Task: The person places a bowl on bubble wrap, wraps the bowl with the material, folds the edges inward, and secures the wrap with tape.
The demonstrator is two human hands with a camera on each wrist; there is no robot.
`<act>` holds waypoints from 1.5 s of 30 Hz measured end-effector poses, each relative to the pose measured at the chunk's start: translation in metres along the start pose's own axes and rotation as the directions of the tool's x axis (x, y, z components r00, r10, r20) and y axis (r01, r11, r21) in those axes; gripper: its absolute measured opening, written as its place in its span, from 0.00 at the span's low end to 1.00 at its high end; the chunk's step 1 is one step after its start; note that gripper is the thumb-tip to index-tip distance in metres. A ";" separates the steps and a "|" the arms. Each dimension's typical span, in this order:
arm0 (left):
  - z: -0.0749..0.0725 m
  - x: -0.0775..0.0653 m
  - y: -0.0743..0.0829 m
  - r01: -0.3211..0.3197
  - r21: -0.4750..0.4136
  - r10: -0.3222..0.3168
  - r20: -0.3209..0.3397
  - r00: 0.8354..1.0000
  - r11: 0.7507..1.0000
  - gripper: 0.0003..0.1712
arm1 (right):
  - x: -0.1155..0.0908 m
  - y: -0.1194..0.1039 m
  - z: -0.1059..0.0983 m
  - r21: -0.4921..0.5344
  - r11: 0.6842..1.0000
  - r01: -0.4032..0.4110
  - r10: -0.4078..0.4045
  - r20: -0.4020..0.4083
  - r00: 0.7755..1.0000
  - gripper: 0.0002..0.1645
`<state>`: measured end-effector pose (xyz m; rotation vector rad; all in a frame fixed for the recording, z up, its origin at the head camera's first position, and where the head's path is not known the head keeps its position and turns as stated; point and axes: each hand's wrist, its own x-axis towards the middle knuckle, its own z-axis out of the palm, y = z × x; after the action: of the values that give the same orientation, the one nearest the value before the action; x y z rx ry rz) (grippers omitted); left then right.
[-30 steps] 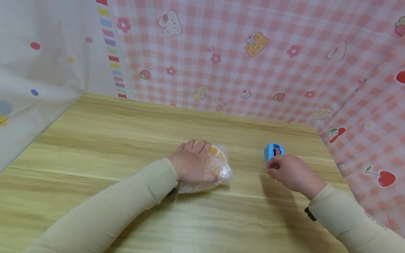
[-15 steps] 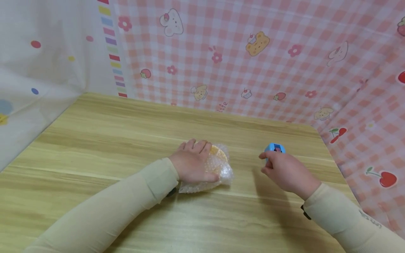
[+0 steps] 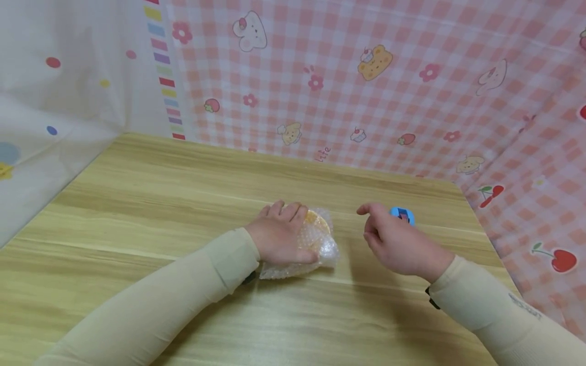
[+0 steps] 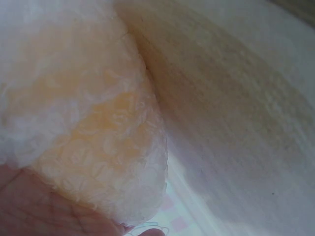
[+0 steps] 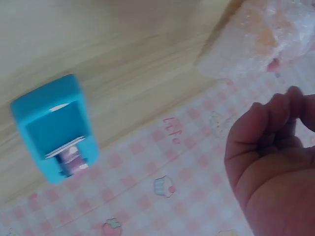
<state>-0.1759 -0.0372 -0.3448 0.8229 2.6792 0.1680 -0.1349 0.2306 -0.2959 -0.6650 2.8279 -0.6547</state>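
Note:
My left hand (image 3: pixel 279 236) lies with spread fingers on a bubble-wrap bundle (image 3: pixel 327 248). Through the clear bubbles shows a yellow-orange thing with a rounded edge; in the left wrist view the bundle (image 4: pixel 98 142) sits against the palm. My right hand (image 3: pixel 400 244) is held over the table between the bundle and a small blue tape dispenser (image 3: pixel 403 214), its index finger bent forward and the other fingers curled. In the right wrist view the dispenser (image 5: pixel 56 128) stands apart from the fingers. I cannot tell whether a strip of clear tape is at the fingertips.
The wood-grain table (image 3: pixel 160 198) reaches back to a pink checked cloth (image 3: pixel 293 66) with cartoon prints. A white dotted cloth (image 3: pixel 59 91) hangs on the left, and more checked cloth closes off the right side.
My right hand has moved left, away from the tape dispenser, with its index finger now reaching farther out from the thumb. The left hand and the bundle have stayed in place.

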 end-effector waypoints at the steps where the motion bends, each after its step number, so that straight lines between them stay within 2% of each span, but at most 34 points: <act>1: 0.000 0.001 0.000 0.001 -0.001 -0.001 -0.001 1.000 1.000 0.68 | 0.002 -0.003 0.000 0.013 1.000 0.016 -0.017 0.004 1.000 0.20; 8: 0.001 0.003 0.000 0.007 0.000 -0.007 -0.005 1.000 1.000 0.67 | 0.017 -0.019 0.003 0.116 0.990 0.082 -0.089 0.054 0.995 0.22; 17: 0.001 0.003 -0.002 0.002 0.023 -0.002 -0.005 1.000 1.000 0.69 | 0.034 -0.030 0.009 0.139 0.985 0.105 -0.117 0.086 0.989 0.20; 31: 0.002 0.002 -0.003 -0.004 0.020 0.004 -0.009 1.000 1.000 0.68 | 0.053 -0.037 0.017 0.156 0.987 0.046 -0.073 0.173 0.982 0.20; 45: 0.002 0.001 -0.003 0.000 0.019 0.000 0.007 1.000 1.000 0.68 | 0.061 -0.032 0.023 0.129 0.992 -0.004 -0.022 0.201 0.979 0.18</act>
<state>-0.1776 -0.0388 -0.3473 0.8276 2.6786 0.1392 -0.1708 0.1685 -0.3058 -0.6802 2.5733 -0.7203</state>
